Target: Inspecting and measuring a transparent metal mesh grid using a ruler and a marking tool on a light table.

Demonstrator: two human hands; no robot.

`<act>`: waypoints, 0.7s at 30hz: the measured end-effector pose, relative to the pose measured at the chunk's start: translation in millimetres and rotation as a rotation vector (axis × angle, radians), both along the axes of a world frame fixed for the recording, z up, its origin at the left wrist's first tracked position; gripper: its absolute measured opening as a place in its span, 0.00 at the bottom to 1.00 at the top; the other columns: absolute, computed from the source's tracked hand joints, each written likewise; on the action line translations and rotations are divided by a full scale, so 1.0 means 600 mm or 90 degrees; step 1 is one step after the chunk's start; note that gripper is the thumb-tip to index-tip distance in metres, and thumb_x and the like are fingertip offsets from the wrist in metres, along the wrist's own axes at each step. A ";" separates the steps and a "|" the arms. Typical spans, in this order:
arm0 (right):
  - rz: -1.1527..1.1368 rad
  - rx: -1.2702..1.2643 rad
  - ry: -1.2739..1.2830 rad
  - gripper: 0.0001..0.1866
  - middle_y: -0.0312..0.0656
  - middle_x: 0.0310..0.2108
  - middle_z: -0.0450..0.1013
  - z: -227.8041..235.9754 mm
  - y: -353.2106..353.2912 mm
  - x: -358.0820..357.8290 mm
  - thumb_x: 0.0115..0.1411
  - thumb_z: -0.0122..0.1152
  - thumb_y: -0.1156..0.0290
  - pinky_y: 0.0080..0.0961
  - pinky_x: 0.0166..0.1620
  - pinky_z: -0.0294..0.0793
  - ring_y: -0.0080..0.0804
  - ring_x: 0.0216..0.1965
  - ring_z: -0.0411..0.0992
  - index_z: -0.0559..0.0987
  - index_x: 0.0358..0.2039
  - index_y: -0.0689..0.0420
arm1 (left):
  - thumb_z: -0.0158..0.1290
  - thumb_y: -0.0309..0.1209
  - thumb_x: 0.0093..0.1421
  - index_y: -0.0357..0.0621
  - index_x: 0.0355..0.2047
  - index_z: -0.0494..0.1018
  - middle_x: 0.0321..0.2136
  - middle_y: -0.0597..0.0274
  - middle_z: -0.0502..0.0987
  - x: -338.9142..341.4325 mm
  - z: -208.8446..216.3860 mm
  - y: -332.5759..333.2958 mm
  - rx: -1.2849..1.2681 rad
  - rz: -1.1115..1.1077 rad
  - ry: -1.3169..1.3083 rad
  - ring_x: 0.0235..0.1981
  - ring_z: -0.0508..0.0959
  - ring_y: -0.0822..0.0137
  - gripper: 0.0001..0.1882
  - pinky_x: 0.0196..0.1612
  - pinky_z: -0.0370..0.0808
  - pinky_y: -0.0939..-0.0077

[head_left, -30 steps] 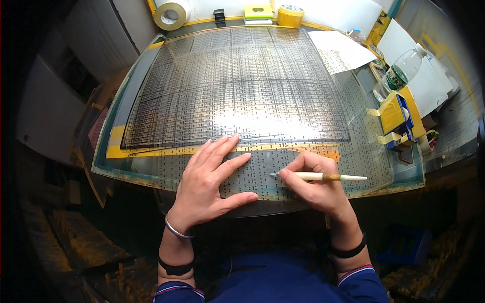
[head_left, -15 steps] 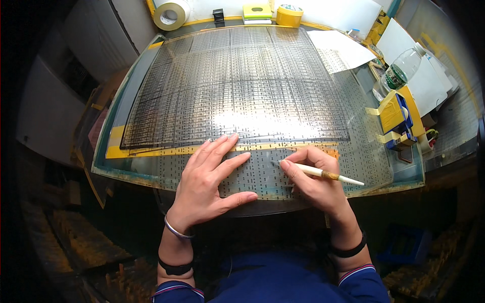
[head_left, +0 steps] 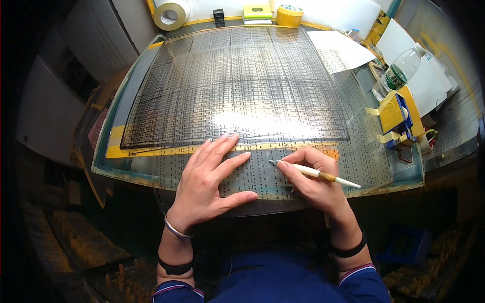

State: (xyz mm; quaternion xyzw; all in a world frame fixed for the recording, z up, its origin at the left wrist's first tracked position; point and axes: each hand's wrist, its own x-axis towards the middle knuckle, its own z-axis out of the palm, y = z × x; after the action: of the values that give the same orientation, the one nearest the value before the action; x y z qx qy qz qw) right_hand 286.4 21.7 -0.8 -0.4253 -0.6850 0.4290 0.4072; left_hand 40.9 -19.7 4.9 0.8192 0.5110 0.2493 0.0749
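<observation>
With its fingers spread, my left hand [head_left: 206, 178] lies on the near part of a large glass-like panel [head_left: 399, 179] and on the lower edge of the dark patterned film sheet [head_left: 237, 81]. My right hand [head_left: 317, 181] pinches a white brush pen [head_left: 326, 175] with a brown band, its dark tip pointing left to the panel's surface. Whether the tip touches I cannot tell. Rows of small black marks show on the panel around both hands. A strip of yellow tape [head_left: 136, 151] runs along the film's near edge.
At the back stand a tape roll [head_left: 171, 15], a small black holder [head_left: 218, 16] and a yellow tub [head_left: 289, 16]. On the right are a white paper [head_left: 343, 48], a clear bottle [head_left: 396, 73] and a yellow and blue tape dispenser [head_left: 395, 113]. The panel's near edge lies close to my wrists.
The brush pen has shifted slightly left in my right hand's grip, and its dark tip shows more clearly. My left hand has stayed in place.
</observation>
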 end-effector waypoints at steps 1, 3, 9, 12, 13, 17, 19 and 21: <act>0.012 0.026 -0.016 0.06 0.32 0.25 0.77 -0.001 0.000 0.002 0.62 0.69 0.73 0.14 0.29 0.69 0.14 0.27 0.72 0.81 0.33 0.62 | 0.65 0.57 0.52 0.49 0.57 0.76 0.65 0.49 0.69 -0.001 0.000 0.000 0.000 0.000 0.001 0.68 0.66 0.49 0.37 0.70 0.57 0.47; 0.061 0.018 -0.032 0.07 0.36 0.24 0.77 0.003 0.000 0.009 0.60 0.70 0.73 0.16 0.28 0.70 0.15 0.26 0.73 0.82 0.30 0.63 | 0.65 0.57 0.52 0.49 0.57 0.76 0.65 0.49 0.69 -0.001 0.000 -0.001 0.001 0.001 0.000 0.68 0.66 0.49 0.38 0.70 0.57 0.47; -0.001 -0.031 0.013 0.07 0.37 0.23 0.78 0.005 -0.001 -0.002 0.59 0.70 0.73 0.19 0.28 0.71 0.17 0.25 0.73 0.82 0.29 0.63 | 0.66 0.58 0.52 0.49 0.57 0.77 0.65 0.49 0.69 0.000 0.001 0.000 0.000 0.001 -0.002 0.68 0.66 0.49 0.38 0.71 0.57 0.47; -0.004 -0.017 -0.005 0.07 0.37 0.23 0.78 0.003 -0.002 0.001 0.59 0.70 0.73 0.19 0.28 0.70 0.16 0.25 0.73 0.82 0.29 0.63 | 0.66 0.58 0.52 0.49 0.57 0.77 0.65 0.50 0.69 0.001 0.001 0.000 -0.002 0.001 -0.006 0.68 0.66 0.49 0.38 0.71 0.57 0.47; 0.004 -0.011 -0.020 0.07 0.37 0.23 0.78 0.002 -0.002 0.003 0.59 0.70 0.73 0.19 0.28 0.70 0.16 0.25 0.73 0.82 0.29 0.63 | 0.66 0.58 0.52 0.49 0.57 0.77 0.65 0.50 0.69 0.001 0.001 0.000 -0.004 0.003 -0.007 0.68 0.66 0.49 0.38 0.71 0.57 0.47; 0.076 -0.024 -0.044 0.07 0.37 0.23 0.78 0.005 0.000 0.013 0.59 0.70 0.73 0.19 0.28 0.71 0.16 0.25 0.73 0.82 0.29 0.62 | 0.66 0.58 0.51 0.49 0.57 0.77 0.65 0.50 0.69 -0.001 0.000 -0.001 -0.005 0.004 -0.002 0.68 0.66 0.49 0.38 0.71 0.57 0.47; 0.028 -0.057 -0.004 0.07 0.37 0.23 0.78 0.002 -0.002 0.005 0.59 0.70 0.72 0.19 0.27 0.71 0.16 0.25 0.73 0.82 0.29 0.62 | 0.66 0.58 0.51 0.50 0.57 0.77 0.65 0.50 0.69 0.000 0.001 -0.001 -0.007 0.005 -0.003 0.68 0.66 0.49 0.38 0.71 0.56 0.47; -0.017 -0.062 0.027 0.07 0.37 0.23 0.79 0.005 -0.003 -0.003 0.59 0.70 0.73 0.19 0.27 0.71 0.16 0.25 0.73 0.82 0.28 0.63 | 0.66 0.58 0.51 0.50 0.57 0.76 0.65 0.50 0.69 0.000 0.001 -0.001 -0.005 0.004 -0.002 0.68 0.65 0.49 0.38 0.71 0.56 0.47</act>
State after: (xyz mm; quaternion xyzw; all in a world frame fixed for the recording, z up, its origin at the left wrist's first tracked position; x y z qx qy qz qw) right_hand 284.8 20.0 2.1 -0.4446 -0.6487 0.4651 0.4064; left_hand 41.0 -20.3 5.5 0.8171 0.5142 0.2487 0.0780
